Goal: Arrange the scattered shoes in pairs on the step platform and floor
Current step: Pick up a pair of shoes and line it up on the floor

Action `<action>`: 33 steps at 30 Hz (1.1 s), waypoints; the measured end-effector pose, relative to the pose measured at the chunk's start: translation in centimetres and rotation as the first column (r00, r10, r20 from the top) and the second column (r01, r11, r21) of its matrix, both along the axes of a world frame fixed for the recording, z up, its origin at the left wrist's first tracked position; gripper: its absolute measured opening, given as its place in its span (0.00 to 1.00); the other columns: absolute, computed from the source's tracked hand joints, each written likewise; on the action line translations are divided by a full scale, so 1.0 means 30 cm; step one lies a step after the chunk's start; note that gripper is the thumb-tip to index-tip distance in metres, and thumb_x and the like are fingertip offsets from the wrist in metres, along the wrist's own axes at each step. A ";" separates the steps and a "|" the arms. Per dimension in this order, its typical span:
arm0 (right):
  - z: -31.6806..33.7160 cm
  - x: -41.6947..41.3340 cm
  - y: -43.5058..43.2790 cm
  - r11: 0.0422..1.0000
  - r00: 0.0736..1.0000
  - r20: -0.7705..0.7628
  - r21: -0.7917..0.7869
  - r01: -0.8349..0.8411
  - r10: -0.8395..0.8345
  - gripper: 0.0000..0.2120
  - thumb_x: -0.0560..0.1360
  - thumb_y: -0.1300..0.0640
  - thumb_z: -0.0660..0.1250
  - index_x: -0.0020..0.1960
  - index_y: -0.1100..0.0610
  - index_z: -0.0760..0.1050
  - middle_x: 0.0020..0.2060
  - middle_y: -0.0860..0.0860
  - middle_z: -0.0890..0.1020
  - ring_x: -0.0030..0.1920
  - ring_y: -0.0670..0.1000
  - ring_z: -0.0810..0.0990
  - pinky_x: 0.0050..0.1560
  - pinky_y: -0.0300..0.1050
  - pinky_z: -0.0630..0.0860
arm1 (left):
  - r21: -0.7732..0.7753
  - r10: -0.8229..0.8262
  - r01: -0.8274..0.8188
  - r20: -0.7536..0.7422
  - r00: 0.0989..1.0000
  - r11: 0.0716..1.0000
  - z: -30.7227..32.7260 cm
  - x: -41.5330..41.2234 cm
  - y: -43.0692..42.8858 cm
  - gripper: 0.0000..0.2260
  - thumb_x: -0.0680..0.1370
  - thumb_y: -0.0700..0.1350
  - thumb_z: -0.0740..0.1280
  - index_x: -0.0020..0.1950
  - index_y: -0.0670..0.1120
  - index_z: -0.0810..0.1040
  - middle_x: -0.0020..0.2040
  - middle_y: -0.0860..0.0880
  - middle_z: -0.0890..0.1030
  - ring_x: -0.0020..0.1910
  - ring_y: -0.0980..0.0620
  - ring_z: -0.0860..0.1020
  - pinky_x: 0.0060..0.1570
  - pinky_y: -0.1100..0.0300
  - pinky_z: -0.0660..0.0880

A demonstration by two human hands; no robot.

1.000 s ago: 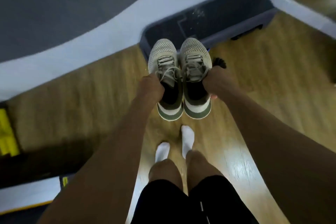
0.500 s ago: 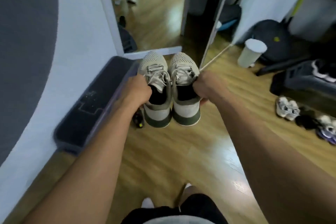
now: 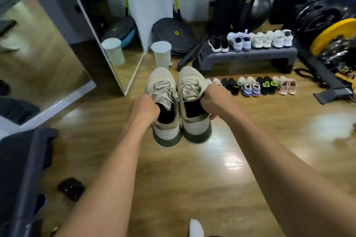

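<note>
Fingers of the left hand (image 3: 143,110) and right hand (image 3: 215,100) are clamped on one beige sneaker (image 3: 163,106) each, held side by side in the air. Ahead, the step platform (image 3: 248,56) carries four pairs and the floor row (image 3: 256,85) about five — likely only this pair remains.

Both arms stretched forward, forearms bare, converging toward centre. Left hand (image 3: 144,109) curled closed, fingers tucked out of sight past the knuckles, gripping the left sneaker (image 3: 164,108). Right hand (image 3: 215,99) same fist-like clamp on the right sneaker (image 3: 193,105), fingertips peeking out beneath the palm. Wrists level, knuckles up, hands near each other, not touching.
</note>
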State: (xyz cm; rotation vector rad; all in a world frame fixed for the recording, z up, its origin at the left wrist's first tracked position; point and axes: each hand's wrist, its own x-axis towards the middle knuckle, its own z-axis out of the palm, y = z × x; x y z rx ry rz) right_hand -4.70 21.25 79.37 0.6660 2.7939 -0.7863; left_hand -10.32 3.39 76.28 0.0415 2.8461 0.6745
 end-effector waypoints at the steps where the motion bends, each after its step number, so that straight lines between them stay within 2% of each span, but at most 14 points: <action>1: -0.006 -0.004 0.086 1.000 1.000 -0.008 0.019 0.014 -0.014 0.06 0.73 0.64 0.57 0.40 0.63 0.72 0.39 0.61 0.80 0.38 0.62 0.82 0.39 0.51 0.81 | 0.003 -0.035 0.035 0.008 0.999 0.999 -0.005 -0.022 0.094 0.05 0.74 0.39 0.60 0.40 0.42 0.73 0.46 0.38 0.81 0.45 0.39 0.79 0.41 0.55 0.74; 3: -0.015 -0.014 0.256 0.997 0.998 -0.009 0.037 0.068 -0.067 0.06 0.73 0.63 0.58 0.44 0.62 0.73 0.41 0.61 0.81 0.42 0.62 0.82 0.46 0.53 0.81 | 0.010 -0.103 0.102 0.033 0.994 0.995 -0.011 -0.065 0.280 0.06 0.73 0.38 0.59 0.42 0.41 0.75 0.44 0.38 0.81 0.43 0.39 0.81 0.43 0.52 0.78; 7: -0.048 -0.067 0.558 0.982 0.982 0.005 0.025 0.187 -0.188 0.05 0.73 0.63 0.57 0.44 0.62 0.71 0.40 0.61 0.79 0.43 0.63 0.82 0.47 0.53 0.80 | 0.016 -0.203 0.202 0.053 0.978 0.979 -0.038 -0.173 0.611 0.08 0.71 0.38 0.58 0.41 0.42 0.77 0.40 0.39 0.81 0.38 0.41 0.81 0.34 0.58 0.73; 11: -0.118 -0.174 0.813 0.957 0.956 0.026 0.012 0.291 -0.292 0.13 0.73 0.62 0.57 0.53 0.65 0.75 0.49 0.62 0.82 0.48 0.63 0.82 0.51 0.56 0.80 | 0.052 -0.255 0.252 0.062 0.965 0.966 -0.122 -0.320 0.894 0.07 0.71 0.38 0.58 0.41 0.41 0.76 0.42 0.39 0.81 0.41 0.38 0.80 0.39 0.55 0.75; 16: -0.238 -0.365 1.078 0.944 0.939 0.095 0.054 0.327 -0.331 0.06 0.72 0.65 0.58 0.42 0.62 0.74 0.41 0.62 0.81 0.46 0.63 0.81 0.45 0.50 0.79 | 0.049 -0.272 0.269 0.083 0.959 0.962 -0.286 -0.531 1.191 0.06 0.72 0.38 0.59 0.42 0.41 0.75 0.45 0.38 0.80 0.42 0.38 0.77 0.39 0.55 0.72; 20: -0.382 -0.536 1.265 0.953 0.948 0.116 0.099 0.286 -0.297 0.08 0.70 0.66 0.58 0.41 0.64 0.77 0.42 0.63 0.82 0.46 0.63 0.81 0.44 0.51 0.79 | 0.061 -0.206 0.201 0.101 0.973 0.978 -0.439 -0.682 1.371 0.08 0.74 0.37 0.59 0.46 0.39 0.77 0.48 0.37 0.80 0.44 0.38 0.77 0.40 0.55 0.71; 24: -0.585 -0.693 1.433 0.953 0.945 0.143 0.123 0.278 -0.294 0.08 0.70 0.65 0.59 0.44 0.63 0.76 0.45 0.63 0.80 0.47 0.64 0.78 0.38 0.46 0.69 | 0.058 -0.144 0.136 0.168 0.975 0.989 -0.623 -0.806 1.520 0.10 0.74 0.37 0.59 0.47 0.37 0.79 0.49 0.35 0.80 0.46 0.36 0.77 0.40 0.55 0.69; 28: -0.873 -0.848 1.598 0.961 0.946 0.176 0.091 0.260 -0.273 0.10 0.71 0.64 0.59 0.48 0.61 0.76 0.47 0.62 0.81 0.48 0.63 0.78 0.39 0.45 0.69 | 0.021 -0.099 0.097 0.235 0.967 0.995 -0.852 -0.932 1.654 0.10 0.74 0.36 0.59 0.48 0.35 0.78 0.49 0.33 0.80 0.47 0.34 0.77 0.42 0.52 0.71; 31: -1.116 -0.954 1.701 0.974 0.941 0.250 0.057 0.220 -0.227 0.11 0.72 0.63 0.59 0.52 0.61 0.76 0.49 0.62 0.81 0.50 0.63 0.77 0.40 0.44 0.67 | -0.023 -0.019 0.027 0.308 0.951 0.999 -1.070 -1.011 1.734 0.10 0.77 0.38 0.59 0.49 0.36 0.78 0.50 0.34 0.80 0.42 0.38 0.74 0.40 0.54 0.67; 33: -1.291 -1.020 1.771 0.982 0.940 0.284 0.064 0.176 -0.187 0.11 0.73 0.63 0.59 0.53 0.61 0.75 0.50 0.61 0.80 0.51 0.62 0.77 0.40 0.43 0.66 | -0.040 0.039 -0.026 0.350 0.936 0.999 -1.243 -1.052 1.787 0.11 0.78 0.39 0.58 0.50 0.35 0.78 0.50 0.34 0.80 0.42 0.38 0.74 0.40 0.55 0.67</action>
